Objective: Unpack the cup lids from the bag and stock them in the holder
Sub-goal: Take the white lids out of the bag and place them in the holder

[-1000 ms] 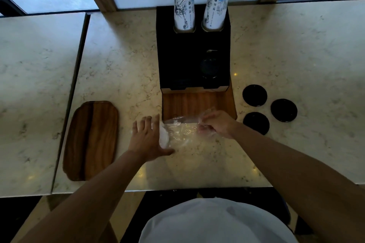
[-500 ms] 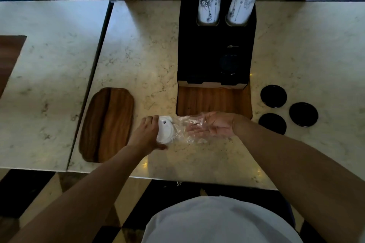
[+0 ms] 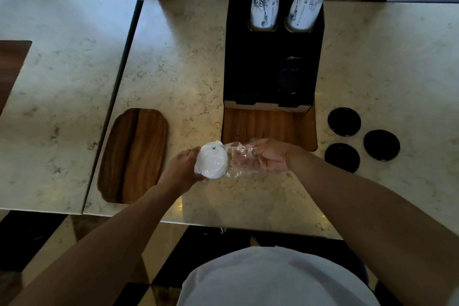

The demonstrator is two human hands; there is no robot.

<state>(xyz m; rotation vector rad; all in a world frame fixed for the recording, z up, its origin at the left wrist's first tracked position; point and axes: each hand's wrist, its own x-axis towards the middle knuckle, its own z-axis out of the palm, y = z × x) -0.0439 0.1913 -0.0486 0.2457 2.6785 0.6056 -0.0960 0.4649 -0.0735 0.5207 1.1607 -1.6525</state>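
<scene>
Two hands at work above the marble surface, near its 6 o'clock edge. Left hand grasps a stack of white cup lids, held on edge so the stack can slide out of its wrap. Right hand, at the stack's 3 o'clock, clutches the clear plastic bag to draw it off. Black holder stands at 12 o'clock carrying two paper cup stacks; three black lids lie loose at 3 o'clock.
</scene>
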